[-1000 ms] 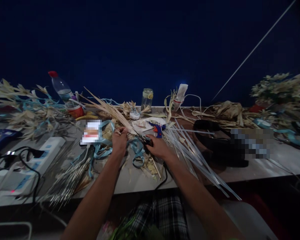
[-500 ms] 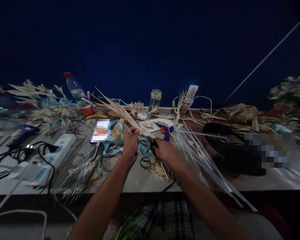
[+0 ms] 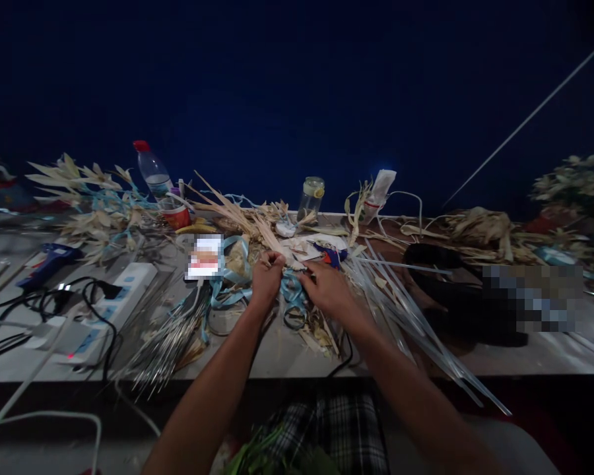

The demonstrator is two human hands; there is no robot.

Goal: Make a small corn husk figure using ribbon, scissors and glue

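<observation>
My left hand (image 3: 267, 280) is closed in a pinch on the lower end of a pale dried husk (image 3: 273, 237), which fans up and to the left. Just to the right, my right hand (image 3: 329, 287) reaches low over the table, its thumb and forefinger apart, close to pale scraps (image 3: 297, 254). I see nothing held in it, though the fingertips are small and dim. Between the hands lies a curled light-blue ribbon (image 3: 293, 293). Beyond the right fingers rests a blue and red glue gun (image 3: 330, 256).
At left are a phone (image 3: 205, 257), a bundle of wires (image 3: 165, 349), a power strip (image 3: 111, 310) and another glue gun (image 3: 47, 264). Clear plastic rods (image 3: 416, 336) lie at right, beside a black object (image 3: 445, 297). A bottle (image 3: 153, 175) and jar (image 3: 311, 198) stand behind.
The black-handled scissors that were in my right hand are no longer visible there, and its fingers have spread. My left hand keeps its pinch on the husk. The view has shifted slightly.
</observation>
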